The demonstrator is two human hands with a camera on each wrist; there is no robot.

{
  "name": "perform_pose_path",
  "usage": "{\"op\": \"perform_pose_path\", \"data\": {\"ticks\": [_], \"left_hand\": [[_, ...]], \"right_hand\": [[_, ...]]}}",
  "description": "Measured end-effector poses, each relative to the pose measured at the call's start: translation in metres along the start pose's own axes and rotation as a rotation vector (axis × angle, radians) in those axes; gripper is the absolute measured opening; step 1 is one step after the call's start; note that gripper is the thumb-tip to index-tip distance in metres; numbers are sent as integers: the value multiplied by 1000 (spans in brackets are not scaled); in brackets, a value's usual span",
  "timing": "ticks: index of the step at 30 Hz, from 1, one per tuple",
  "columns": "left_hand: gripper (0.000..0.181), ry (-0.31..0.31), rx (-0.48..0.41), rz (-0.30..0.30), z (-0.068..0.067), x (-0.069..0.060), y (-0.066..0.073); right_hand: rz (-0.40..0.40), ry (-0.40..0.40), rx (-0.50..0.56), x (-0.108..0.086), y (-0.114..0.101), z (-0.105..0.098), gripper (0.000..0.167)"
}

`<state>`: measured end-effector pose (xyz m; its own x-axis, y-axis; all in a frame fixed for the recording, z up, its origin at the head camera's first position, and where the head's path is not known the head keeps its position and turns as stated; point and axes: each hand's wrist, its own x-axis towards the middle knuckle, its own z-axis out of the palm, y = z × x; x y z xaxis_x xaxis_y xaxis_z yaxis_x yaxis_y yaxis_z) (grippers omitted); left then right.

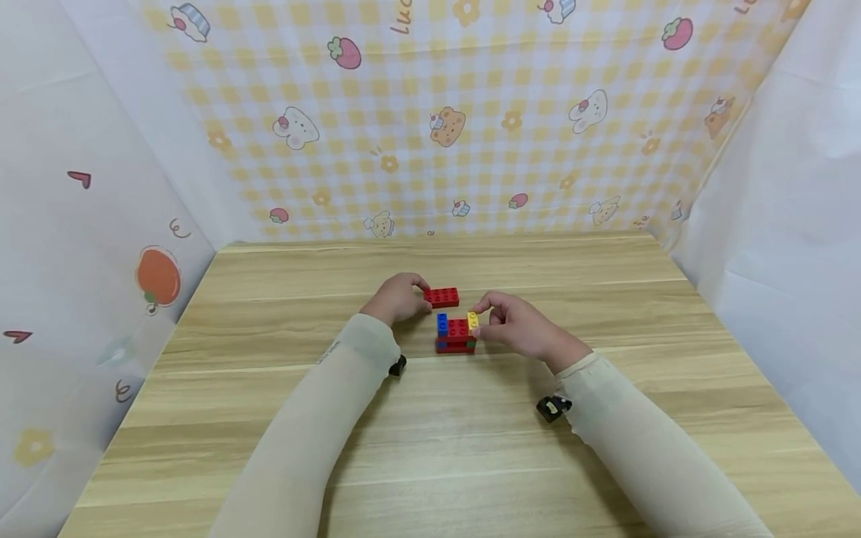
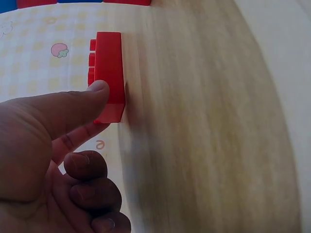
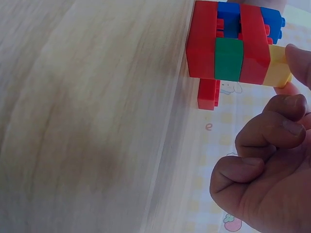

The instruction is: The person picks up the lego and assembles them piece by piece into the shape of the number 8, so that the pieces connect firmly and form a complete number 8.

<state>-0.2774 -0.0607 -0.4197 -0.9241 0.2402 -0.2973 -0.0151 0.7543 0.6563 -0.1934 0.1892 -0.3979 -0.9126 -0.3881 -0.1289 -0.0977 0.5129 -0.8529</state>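
Observation:
My left hand (image 1: pixel 398 299) pinches the near end of a loose red brick (image 1: pixel 442 297) between thumb and forefinger. That brick lies studs up on the table behind a small stack. In the stack, a lower red brick (image 3: pixel 201 41) and an upper red brick (image 3: pixel 254 43) have a green brick (image 3: pixel 228 59) and a blue brick (image 3: pixel 229 19) between them. Another blue brick (image 1: pixel 442 323) sits on the top's left end, and a yellow brick (image 1: pixel 472 321) on its right end. The thumb and forefinger of my right hand (image 1: pixel 521 326) grip the yellow brick; its other fingers are curled.
The wooden table (image 1: pixel 444 433) stretches around the bricks. A checked cloth (image 1: pixel 471 172) with cartoon prints hangs at its back edge, with white cloth (image 1: pixel 787 224) at the sides. A small black device (image 1: pixel 554 408) is worn at the right wrist, another black one (image 1: pixel 398 365) at the left.

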Motion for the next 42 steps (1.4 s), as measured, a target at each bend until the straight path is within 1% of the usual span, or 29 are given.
{"op": "perform_pose_path", "data": {"ticks": [11, 18, 22, 27, 32, 37, 42], "left_hand": [[31, 11, 12, 10, 1, -3, 1], [32, 29, 9, 21, -2, -3, 0], [32, 30, 6, 29, -4, -4, -1], [31, 12, -9, 18, -7, -6, -2], [31, 1, -9, 33, -11, -13, 2], [31, 11, 0, 69, -15, -22, 7], [31, 17, -9, 95, -18, -30, 7]], "right_hand": [[-7, 0, -11, 1, 0, 0, 23], [-2, 5, -16, -1, -3, -1, 22], [2, 8, -14, -1, -2, 0, 23], [3, 5, -17, -1, -3, -1, 24], [16, 8, -32, -1, -1, -2, 25], [7, 4, -31, 0, 1, -3, 26], [-1, 0, -35, 1, 1, -1, 27]]}}
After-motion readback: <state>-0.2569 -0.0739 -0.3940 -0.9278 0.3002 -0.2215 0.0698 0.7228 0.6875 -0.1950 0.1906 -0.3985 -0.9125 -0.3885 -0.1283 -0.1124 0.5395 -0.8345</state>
